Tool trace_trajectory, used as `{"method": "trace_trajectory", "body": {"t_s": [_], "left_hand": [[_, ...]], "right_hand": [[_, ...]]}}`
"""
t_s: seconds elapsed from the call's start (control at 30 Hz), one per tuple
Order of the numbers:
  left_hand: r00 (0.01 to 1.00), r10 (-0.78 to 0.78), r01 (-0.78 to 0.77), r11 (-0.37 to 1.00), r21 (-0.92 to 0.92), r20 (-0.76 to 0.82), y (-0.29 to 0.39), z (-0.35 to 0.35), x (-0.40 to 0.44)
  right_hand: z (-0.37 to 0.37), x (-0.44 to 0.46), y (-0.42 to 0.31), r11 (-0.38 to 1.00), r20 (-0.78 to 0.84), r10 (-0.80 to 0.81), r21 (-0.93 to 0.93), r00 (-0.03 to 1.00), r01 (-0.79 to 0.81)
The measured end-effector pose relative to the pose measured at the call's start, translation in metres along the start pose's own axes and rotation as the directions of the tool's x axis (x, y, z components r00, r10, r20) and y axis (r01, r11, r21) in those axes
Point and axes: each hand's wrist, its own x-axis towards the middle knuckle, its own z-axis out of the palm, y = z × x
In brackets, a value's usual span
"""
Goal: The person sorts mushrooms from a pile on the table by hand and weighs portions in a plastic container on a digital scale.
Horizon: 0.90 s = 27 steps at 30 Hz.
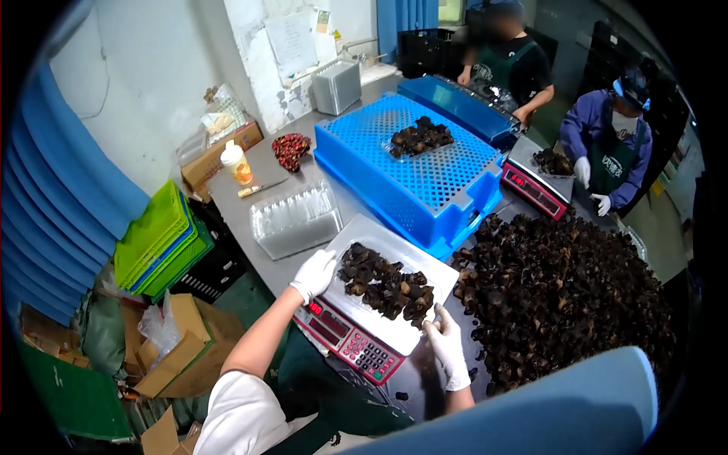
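A clear plastic tray (362,244) of dark wood ear mushrooms (387,282) is over the white pan of a red digital scale (353,341). My left hand (315,275), in a white glove, grips the tray's left end. At the opposite end my right hand (447,341), also gloved, has its thumb and fingers closed at the tray's edge. I cannot tell whether the tray rests on the pan or is slightly lifted. To the right lies a large pile of loose wood ear mushrooms (561,288).
Beyond the scale stands an upturned blue crate (364,163) with a filled tray on top. Stacked empty trays (296,216), a bottle (236,163) and a knife (262,188) are on the left. Two co-workers (607,144) stand across the table near a second scale (535,189).
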Motion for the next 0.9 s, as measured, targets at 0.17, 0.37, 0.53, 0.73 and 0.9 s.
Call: {"method": "trace_trajectory", "body": {"t_s": [0.17,0.37,0.53,0.73,0.9], "left_hand": [[0.894,-0.378,0.449,0.732,-0.513,0.242,0.015,-0.011,0.020],[0.880,-0.457,0.381,0.521,-0.764,0.128,0.010,-0.010,0.084],[0.877,-0.477,0.327,0.509,-0.796,0.056,-0.007,0.024,0.150],[0.806,-0.566,0.388,0.286,-0.876,0.173,0.019,0.047,0.217],[0.741,-0.622,0.321,-0.005,-0.947,0.254,0.058,0.074,0.264]], "right_hand": [[0.002,0.037,0.002,0.986,-0.095,-0.145,0.073,0.985,0.152],[-0.025,0.138,-0.059,0.913,-0.120,-0.403,0.008,0.907,0.407],[-0.043,0.208,-0.091,0.935,-0.197,-0.335,0.047,0.921,0.350],[-0.069,0.213,-0.071,0.915,-0.237,-0.197,0.305,0.951,0.265],[-0.075,0.161,-0.046,0.924,-0.104,-0.197,0.312,0.975,0.220]]}}
